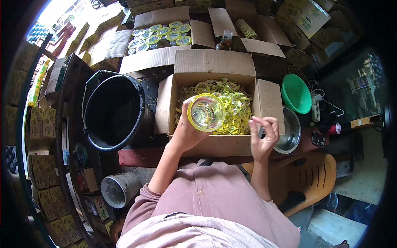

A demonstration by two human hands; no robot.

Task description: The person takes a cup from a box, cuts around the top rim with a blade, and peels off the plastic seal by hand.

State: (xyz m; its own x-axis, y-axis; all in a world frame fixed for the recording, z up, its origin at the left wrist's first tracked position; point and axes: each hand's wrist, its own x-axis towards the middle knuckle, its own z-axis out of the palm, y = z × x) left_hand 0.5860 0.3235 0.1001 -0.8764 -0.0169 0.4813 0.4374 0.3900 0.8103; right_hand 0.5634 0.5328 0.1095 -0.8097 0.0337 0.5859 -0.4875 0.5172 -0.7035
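Observation:
My left hand is wrapped around a clear plastic cup with a yellow rim, raised over the near part of an open cardboard box. Inside that box lies a heap of thin yellow-green and clear strips. To the right of the cup, my right hand is raised at the box's right front corner, apart from the cup. Its thumb and fingers are bent together, and a small grey piece shows beside them, too little visible to name.
A black bucket stands left, a green bowl and metal basin right. Behind are a carton of yellow-lidded cups, another carton with stacked cups, and a jar. An orange chair sits at right.

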